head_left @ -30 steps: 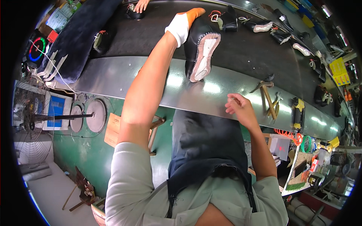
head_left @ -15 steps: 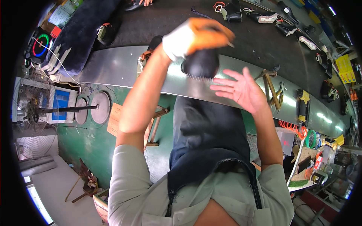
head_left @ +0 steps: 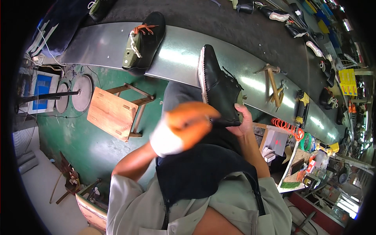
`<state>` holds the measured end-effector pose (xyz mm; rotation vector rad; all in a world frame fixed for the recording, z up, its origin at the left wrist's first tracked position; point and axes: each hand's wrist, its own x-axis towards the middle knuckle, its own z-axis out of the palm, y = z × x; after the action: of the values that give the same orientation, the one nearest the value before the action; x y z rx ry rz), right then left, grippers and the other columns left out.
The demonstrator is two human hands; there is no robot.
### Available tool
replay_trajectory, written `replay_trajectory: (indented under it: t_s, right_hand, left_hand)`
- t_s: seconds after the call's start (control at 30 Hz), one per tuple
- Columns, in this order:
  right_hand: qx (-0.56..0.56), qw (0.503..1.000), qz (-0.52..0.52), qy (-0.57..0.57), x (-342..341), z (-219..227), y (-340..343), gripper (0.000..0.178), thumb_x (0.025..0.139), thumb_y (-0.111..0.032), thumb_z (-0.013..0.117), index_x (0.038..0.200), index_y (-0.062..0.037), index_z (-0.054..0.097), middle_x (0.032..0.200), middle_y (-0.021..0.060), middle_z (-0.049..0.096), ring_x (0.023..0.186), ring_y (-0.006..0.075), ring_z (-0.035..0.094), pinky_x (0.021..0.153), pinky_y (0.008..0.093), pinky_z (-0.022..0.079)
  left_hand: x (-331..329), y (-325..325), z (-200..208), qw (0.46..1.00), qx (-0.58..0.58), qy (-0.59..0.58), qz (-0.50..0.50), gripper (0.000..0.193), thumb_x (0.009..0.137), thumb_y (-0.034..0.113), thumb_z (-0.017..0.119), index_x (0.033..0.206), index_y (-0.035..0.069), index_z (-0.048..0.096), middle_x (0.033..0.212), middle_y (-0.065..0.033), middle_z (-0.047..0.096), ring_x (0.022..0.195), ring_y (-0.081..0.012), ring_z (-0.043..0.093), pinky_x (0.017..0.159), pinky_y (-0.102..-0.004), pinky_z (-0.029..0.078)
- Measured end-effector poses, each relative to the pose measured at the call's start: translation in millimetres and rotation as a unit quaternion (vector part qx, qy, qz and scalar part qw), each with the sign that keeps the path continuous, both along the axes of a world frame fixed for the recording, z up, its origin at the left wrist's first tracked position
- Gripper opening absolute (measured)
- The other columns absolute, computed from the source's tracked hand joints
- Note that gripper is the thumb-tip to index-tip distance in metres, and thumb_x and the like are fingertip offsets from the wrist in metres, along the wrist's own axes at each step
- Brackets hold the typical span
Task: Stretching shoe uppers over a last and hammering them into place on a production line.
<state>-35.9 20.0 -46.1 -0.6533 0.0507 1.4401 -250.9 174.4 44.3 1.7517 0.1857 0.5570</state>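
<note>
A black leather shoe [head_left: 219, 78] leans toe-up across the metal bench edge and my lap. White stitching runs along its left lower edge, black laces cross its top, and a bit of green shows in its opening. My bare right hand [head_left: 243, 120] grips the heel end, its thumb at the collar. By the left side of the heel, my left hand [head_left: 184, 125] wears an orange and white glove. Motion smears its fingers, so I cannot make out whether they hold anything. A second black shoe [head_left: 153, 43] with orange laces and a green last lies further left.
A hammer [head_left: 271, 84] and pliers [head_left: 280, 91] rest on the metal strip [head_left: 180, 55], right of the shoe. Beyond them sits a yellow-and-black tool [head_left: 301, 107]. Several shoes line the far right. A wooden stool [head_left: 111, 113] stands on the green floor at left.
The shoe has come down from the bench toward my lap and now points toe-up. My right hand has closed on its heel; my gloved left hand has dropped from above it to beside the heel.
</note>
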Motion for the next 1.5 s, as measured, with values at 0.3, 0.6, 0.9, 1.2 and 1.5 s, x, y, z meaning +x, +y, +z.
replay_trajectory:
  t_s: [0.3,0.6,0.9,1.2,1.5]
  right_hand:
    - [-0.074,0.883,0.198,-0.42,25.2,38.4,-19.0,0.04,0.085,-0.028,0.077,0.11,0.0011,0.066,0.102,0.0072,0.067,0.091,0.0153,0.063,0.083,0.03,0.049]
    - [-0.218,0.487,0.038,-0.845,128.2,72.1,4.4,0.043,0.094,-0.039,0.067,0.117,-0.0026,0.068,0.104,0.0155,0.074,0.097,0.0321,0.07,0.089,0.0407,0.055]
    - [-0.431,0.24,0.152,-0.857,200.2,11.9,-10.7,0.035,0.095,-0.023,0.057,0.125,-0.0057,0.061,0.109,0.0216,0.072,0.104,0.0448,0.068,0.091,0.0543,0.052]
    - [-0.08,0.843,0.108,-0.521,12.2,80.8,-5.2,0.03,0.104,-0.028,0.062,0.122,-0.0048,0.064,0.072,-0.0093,0.049,0.059,-0.0006,0.041,0.052,0.0175,0.032]
    - [-0.067,0.601,0.295,-0.739,7.7,70.4,3.8,0.036,0.106,-0.034,0.054,0.103,0.0021,0.054,0.073,0.0205,0.055,0.063,0.0319,0.053,0.062,0.0413,0.046]
  left_hand:
    - [-28.7,28.5,24.4,0.83,0.54,0.085,0.111,0.097,0.053,0.015,0.09,0.142,0.006,0.052,0.143,-0.0203,0.054,0.135,-0.0421,0.049,0.111,-0.0512,0.04]
    - [-37.5,47.7,-80.4,0.937,0.106,0.322,-0.082,0.073,0.077,0.027,0.085,0.141,0.006,0.057,0.132,-0.0197,0.063,0.117,-0.0378,0.062,0.106,-0.0402,0.046]
    - [-17.7,41.8,-80.9,0.882,0.011,0.447,-0.153,0.092,0.078,0.043,0.079,0.156,0.014,0.041,0.131,-0.0206,0.065,0.113,-0.0306,0.066,0.097,-0.0344,0.052]
    - [-16.1,57.8,-99.2,0.901,-0.036,0.393,-0.179,0.086,0.082,0.022,0.085,0.156,0.013,0.041,0.114,-0.0095,0.07,0.097,-0.0147,0.064,0.084,-0.0271,0.053]
    - [-6.3,67.7,-89.4,0.879,-0.11,0.419,-0.2,0.08,0.082,0.029,0.084,0.152,0.013,0.049,0.114,-0.0118,0.072,0.096,-0.0169,0.067,0.086,-0.0266,0.054]
